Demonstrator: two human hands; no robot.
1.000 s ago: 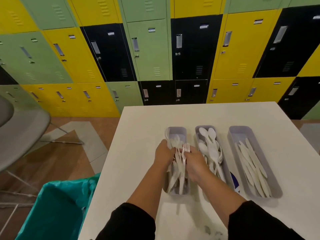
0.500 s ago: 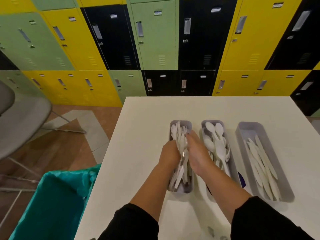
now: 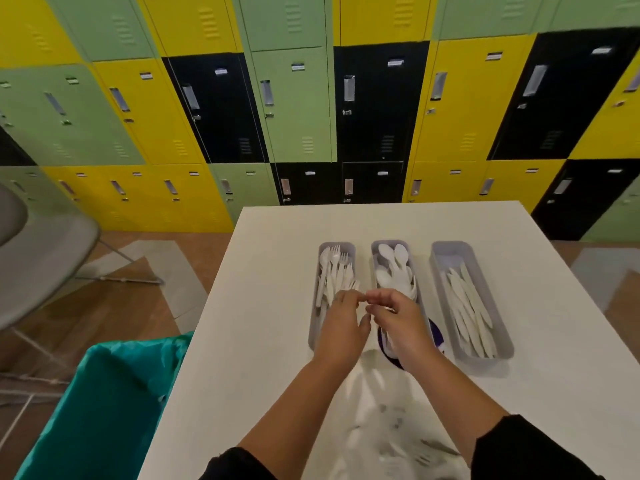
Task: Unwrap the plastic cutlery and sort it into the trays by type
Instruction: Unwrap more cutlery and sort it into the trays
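Three grey trays stand side by side on the white table point(image 3: 263, 341). The left tray point(image 3: 313, 327) holds white forks point(image 3: 335, 268), the middle tray point(image 3: 375, 247) holds white spoons point(image 3: 393, 265), and the right tray point(image 3: 450, 252) holds white knives point(image 3: 467, 306). My left hand point(image 3: 341, 327) hovers over the near end of the fork tray, fingers loosely curled, holding nothing. My right hand point(image 3: 398, 317) hovers over the near part of the spoon tray, fingers bent and apart, also empty. The fingertips of both hands almost meet. Wrapped cutlery in clear plastic point(image 3: 388, 441) lies near the table's front edge between my arms.
A bin lined with a teal bag point(image 3: 97, 403) stands at the table's left side. A grey chair point(image 3: 38, 265) is further left on the wood floor. A dark purple object point(image 3: 438, 336) peeks out beneath the middle tray. Coloured lockers point(image 3: 294, 109) fill the wall behind.
Both hands have let go of the forks and lifted back out of the left tray toward me. The forks now lie lined up in the tray.
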